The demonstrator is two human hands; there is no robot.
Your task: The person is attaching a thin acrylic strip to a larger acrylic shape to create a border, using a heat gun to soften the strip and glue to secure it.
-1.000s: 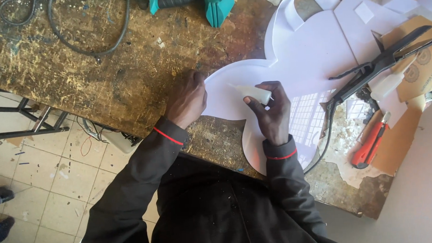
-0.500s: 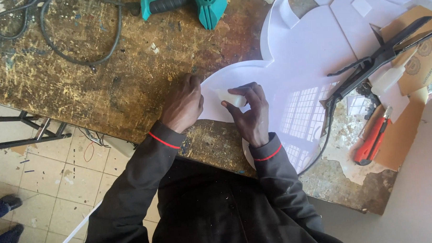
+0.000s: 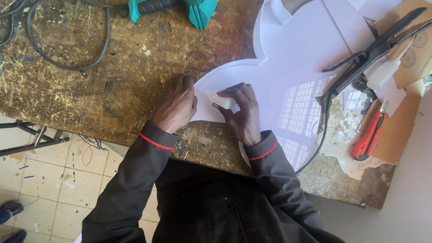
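Observation:
A glossy white cut-out sheet [image 3: 300, 61] with rounded lobes lies on a worn wooden workbench [image 3: 128, 76]. My left hand [image 3: 177, 104] presses down on the sheet's left curved edge. Beside it, my right hand [image 3: 242, 112] pinches a small whitish object [image 3: 223, 100], maybe a little bottle or block, against the sheet's near edge. The two hands are close together, a few centimetres apart. Both wrists show black sleeves with red cuff lines.
A teal power tool [image 3: 178, 3] and a looped black cable [image 3: 69, 40] lie at the back left. Black long-handled shears [image 3: 371, 54], a red-handled knife [image 3: 369, 135] and brown cardboard [image 3: 414, 42] sit at the right. Someone's shoes [image 3: 9, 224] stand on the tiled floor.
My right hand slid left along the sheet's near edge toward my left hand, carrying the small white object. The left hand stayed on the curved edge.

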